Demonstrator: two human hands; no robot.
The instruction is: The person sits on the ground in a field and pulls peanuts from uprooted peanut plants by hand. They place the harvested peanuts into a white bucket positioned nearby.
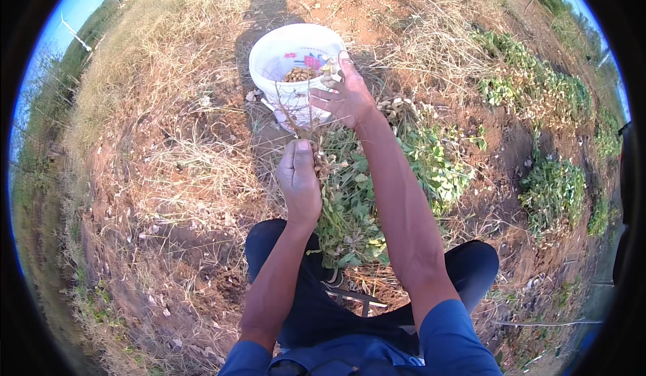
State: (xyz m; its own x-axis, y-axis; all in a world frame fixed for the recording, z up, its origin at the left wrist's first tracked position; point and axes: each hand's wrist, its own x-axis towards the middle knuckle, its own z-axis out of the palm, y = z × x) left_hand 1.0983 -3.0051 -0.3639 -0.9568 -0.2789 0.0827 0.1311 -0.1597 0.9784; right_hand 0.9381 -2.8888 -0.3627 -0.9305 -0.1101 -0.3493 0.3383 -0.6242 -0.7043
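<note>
My left hand (302,176) is closed around the stems of an uprooted peanut plant (348,214). Its thin bare roots (290,111) stick up above the fist, and the green leaves hang down toward my knees. Just beyond the roots stands a white plastic bucket (272,85) with printed marks. Brown peanuts (300,74) lie in its bottom. My right hand (345,93) is at the bucket's near right rim, thumb raised and fingers spread. Several pale peanuts (330,67) show beside the thumb, over the rim; the fingers are not closed around them.
More pulled peanut plants (434,164) lie right of the bucket, some with pods (396,106) attached. Another leafy heap (552,194) is farther right. Dry straw (202,174) covers the reddish soil on the left. My bent knees flank a low stool frame (356,297).
</note>
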